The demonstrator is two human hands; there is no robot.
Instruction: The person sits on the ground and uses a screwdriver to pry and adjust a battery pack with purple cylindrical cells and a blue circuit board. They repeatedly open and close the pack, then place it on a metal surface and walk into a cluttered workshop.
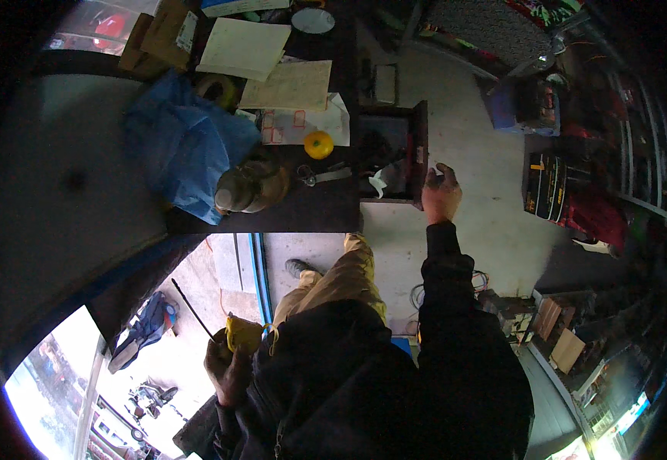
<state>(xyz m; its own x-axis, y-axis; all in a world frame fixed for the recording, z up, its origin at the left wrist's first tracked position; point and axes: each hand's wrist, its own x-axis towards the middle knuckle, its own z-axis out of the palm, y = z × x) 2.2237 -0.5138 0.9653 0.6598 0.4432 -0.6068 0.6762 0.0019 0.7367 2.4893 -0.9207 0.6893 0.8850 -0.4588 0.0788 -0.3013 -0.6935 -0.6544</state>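
My left hand (230,371), low at the left, is closed around a yellow object (243,334) with a thin loop at its side; its exact kind is unclear. A long thin dark rod (193,309) sticks up out of the same hand. My right hand (441,195) is beside the front panel of a pulled-out drawer (421,146), its fingers loosely bent and apart with nothing visible in them. Whether it touches the panel I cannot tell. Inside the drawer lie a crumpled white piece (379,182) and dark things hard to make out.
On the dark desk (310,211) are papers (286,84), a yellow round object (318,145), a blue plastic bag (188,138), a bottle (235,190) and keys (307,176). Boxes (546,188) stand on the floor at right. Cables (418,295) lie near my right arm.
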